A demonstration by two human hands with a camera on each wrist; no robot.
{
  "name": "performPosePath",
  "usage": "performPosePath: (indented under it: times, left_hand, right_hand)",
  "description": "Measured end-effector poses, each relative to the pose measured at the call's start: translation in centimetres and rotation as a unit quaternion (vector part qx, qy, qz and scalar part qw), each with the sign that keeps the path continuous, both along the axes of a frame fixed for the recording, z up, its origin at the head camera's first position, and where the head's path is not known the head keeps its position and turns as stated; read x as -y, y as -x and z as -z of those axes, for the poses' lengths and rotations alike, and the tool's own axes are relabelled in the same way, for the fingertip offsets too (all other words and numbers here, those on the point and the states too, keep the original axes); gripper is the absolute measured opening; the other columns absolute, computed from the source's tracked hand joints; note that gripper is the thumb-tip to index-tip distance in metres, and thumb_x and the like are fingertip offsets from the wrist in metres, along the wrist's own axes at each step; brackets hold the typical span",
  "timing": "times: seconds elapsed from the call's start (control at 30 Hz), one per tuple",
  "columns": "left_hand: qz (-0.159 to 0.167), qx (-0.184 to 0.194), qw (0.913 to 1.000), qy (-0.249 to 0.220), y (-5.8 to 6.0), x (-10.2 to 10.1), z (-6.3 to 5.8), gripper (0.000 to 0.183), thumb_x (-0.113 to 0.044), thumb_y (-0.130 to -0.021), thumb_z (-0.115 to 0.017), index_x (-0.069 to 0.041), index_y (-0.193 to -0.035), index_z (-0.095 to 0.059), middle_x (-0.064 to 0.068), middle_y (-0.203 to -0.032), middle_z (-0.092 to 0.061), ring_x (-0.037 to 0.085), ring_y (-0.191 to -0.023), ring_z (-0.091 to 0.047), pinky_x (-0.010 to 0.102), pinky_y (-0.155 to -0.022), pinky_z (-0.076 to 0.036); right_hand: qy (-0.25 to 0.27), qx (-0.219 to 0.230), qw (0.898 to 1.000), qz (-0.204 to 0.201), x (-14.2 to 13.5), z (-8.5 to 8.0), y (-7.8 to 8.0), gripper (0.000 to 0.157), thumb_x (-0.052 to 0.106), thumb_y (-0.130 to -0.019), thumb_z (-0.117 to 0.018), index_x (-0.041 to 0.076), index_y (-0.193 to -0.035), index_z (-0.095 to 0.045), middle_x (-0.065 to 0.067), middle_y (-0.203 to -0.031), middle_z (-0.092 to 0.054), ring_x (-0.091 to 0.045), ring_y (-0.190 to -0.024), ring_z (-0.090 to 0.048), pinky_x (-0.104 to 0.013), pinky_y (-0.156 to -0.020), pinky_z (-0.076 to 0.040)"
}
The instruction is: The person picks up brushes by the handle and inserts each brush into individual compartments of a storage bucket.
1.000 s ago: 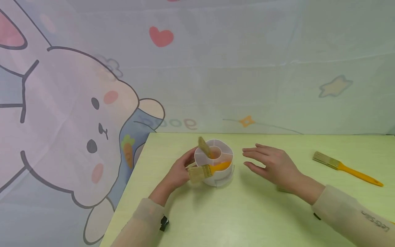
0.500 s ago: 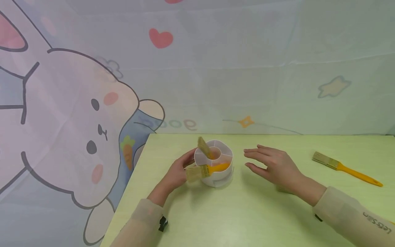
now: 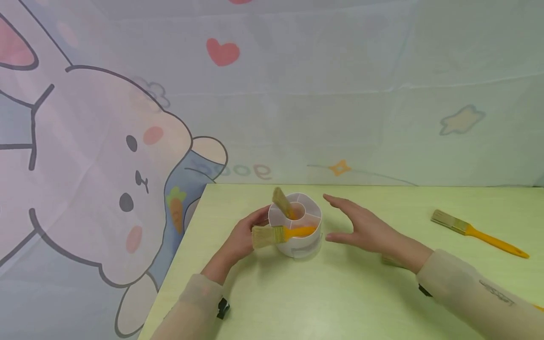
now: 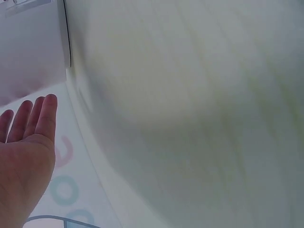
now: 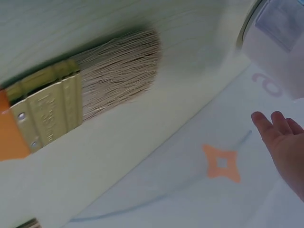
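A round white divided holder (image 3: 316, 212) stands on the table. One paintbrush (image 3: 281, 200) leans in its middle compartment, bristles up. Another paintbrush (image 3: 272, 236) lies tilted across the front compartment, its yellow handle inside and its bristles out over the left rim. My left hand (image 3: 243, 238) is at the holder's left side; in the left wrist view its fingers (image 4: 46, 116) are straight near the holder's wall, and contact is hard to tell. My right hand (image 3: 365, 226) is just right of the holder, apart from it, thumb and fingers spread, holding nothing.
A yellow-handled paintbrush (image 3: 480, 233) lies on the table at the right. Below my right forearm lies another paintbrush (image 5: 95, 80), mostly hidden in the head view. A printed cloth (image 3: 340, 94) hangs behind the table's back edge.
My right hand has moved left toward the holder, and its thumb and fingers have spread apart. The holder has turned slightly, and the front paintbrush's bristles have shifted a little left and up.
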State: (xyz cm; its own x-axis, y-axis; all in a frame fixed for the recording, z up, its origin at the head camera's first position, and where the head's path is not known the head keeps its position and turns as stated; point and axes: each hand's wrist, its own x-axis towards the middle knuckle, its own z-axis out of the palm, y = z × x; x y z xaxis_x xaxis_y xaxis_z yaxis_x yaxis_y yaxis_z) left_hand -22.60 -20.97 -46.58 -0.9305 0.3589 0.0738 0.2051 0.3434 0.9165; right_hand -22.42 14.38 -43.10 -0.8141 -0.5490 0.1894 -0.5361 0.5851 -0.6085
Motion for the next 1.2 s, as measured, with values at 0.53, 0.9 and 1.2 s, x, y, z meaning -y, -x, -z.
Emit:
performPosePath:
  times: [0.53,0.9,1.2]
  left_hand:
    - [-0.017,0.009,0.9998,-0.005,-1.4,4.5,-0.4,0.083,-0.004,-0.097,-0.079,-0.005,-0.167,-0.034,0.020,-0.170,-0.035,0.040,-0.155,-0.038,0.056,-0.123,-0.040]
    - [-0.063,0.003,0.9971,0.043,-2.4,6.6,-1.4,0.096,-0.023,-0.091,-0.089,-0.022,-0.169,-0.033,0.004,-0.174,-0.033,0.033,-0.157,-0.037,0.055,-0.126,-0.038]
    - [-0.080,0.004,0.9955,0.051,-3.6,8.3,-0.9,0.095,-0.021,-0.091,-0.089,-0.018,-0.168,-0.034,0.011,-0.173,-0.033,0.036,-0.157,-0.036,0.056,-0.126,-0.036]
  right_hand:
    - [0.081,0.105,0.989,-0.071,2.2,0.6,2.2,0.112,0.029,-0.089,-0.091,0.012,-0.172,-0.019,-0.011,-0.176,-0.025,-0.039,-0.157,-0.036,-0.060,-0.121,-0.041]
    - [0.098,0.111,0.986,-0.082,3.1,0.9,2.3,0.110,0.027,-0.089,-0.090,0.012,-0.172,-0.019,-0.013,-0.175,-0.027,-0.040,-0.155,-0.037,-0.061,-0.118,-0.044]
    - [0.116,0.109,0.986,-0.058,3.5,1.4,1.8,0.107,0.026,-0.089,-0.091,0.012,-0.171,-0.024,-0.012,-0.171,-0.035,-0.039,-0.150,-0.045,-0.054,-0.113,-0.053]
